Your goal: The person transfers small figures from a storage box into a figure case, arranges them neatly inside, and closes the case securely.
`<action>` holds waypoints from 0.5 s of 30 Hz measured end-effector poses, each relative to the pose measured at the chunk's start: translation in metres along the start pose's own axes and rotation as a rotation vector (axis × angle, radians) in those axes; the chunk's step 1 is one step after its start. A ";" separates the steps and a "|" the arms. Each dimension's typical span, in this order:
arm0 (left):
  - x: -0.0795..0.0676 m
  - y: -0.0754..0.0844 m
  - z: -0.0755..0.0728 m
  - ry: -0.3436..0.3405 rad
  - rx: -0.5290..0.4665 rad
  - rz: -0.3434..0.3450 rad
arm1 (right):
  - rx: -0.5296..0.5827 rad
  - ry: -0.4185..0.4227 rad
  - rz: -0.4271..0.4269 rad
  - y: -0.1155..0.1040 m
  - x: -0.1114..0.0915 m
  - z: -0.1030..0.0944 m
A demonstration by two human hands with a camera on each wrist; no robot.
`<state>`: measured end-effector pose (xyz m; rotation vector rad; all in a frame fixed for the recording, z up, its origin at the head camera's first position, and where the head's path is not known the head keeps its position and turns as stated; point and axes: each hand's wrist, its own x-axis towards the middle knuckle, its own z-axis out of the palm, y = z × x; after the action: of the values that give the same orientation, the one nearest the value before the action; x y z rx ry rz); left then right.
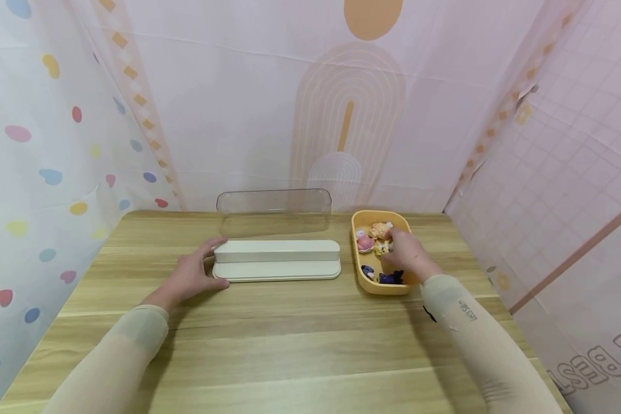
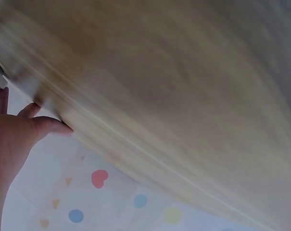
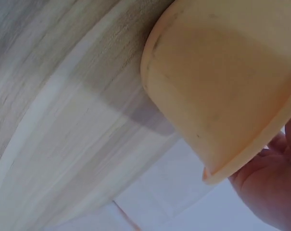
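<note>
My left hand [image 1: 196,273] spans the left end of a cream-white stepped base [image 1: 276,269], thumb at its front corner and a finger at the back. In the left wrist view, the left hand [image 2: 13,139] shows spread fingers beside a bit of the base. My right hand [image 1: 407,252] reaches over the right rim into a yellow-orange bin [image 1: 364,284]. Its fingertips are at a yellow-and-white figurine [image 1: 383,248] and an orange figurine [image 1: 379,230]; I cannot tell whether they grip one. A pink figurine [image 1: 364,244] and dark blue figurines [image 1: 391,278] lie there too.
A clear plastic cover [image 1: 274,210] stands behind the base, near the table's back edge. The wood-grain table [image 1: 290,351] meets a patterned curtain [image 1: 227,115] at the back and sides.
</note>
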<state>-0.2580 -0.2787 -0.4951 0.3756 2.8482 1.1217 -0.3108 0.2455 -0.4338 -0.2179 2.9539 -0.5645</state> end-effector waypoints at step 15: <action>-0.001 0.003 0.000 -0.016 -0.020 -0.006 | 0.216 0.087 0.043 0.009 -0.002 0.008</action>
<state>-0.2561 -0.2769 -0.4925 0.3730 2.8205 1.1394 -0.3083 0.2517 -0.4444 -0.1104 2.9405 -0.9003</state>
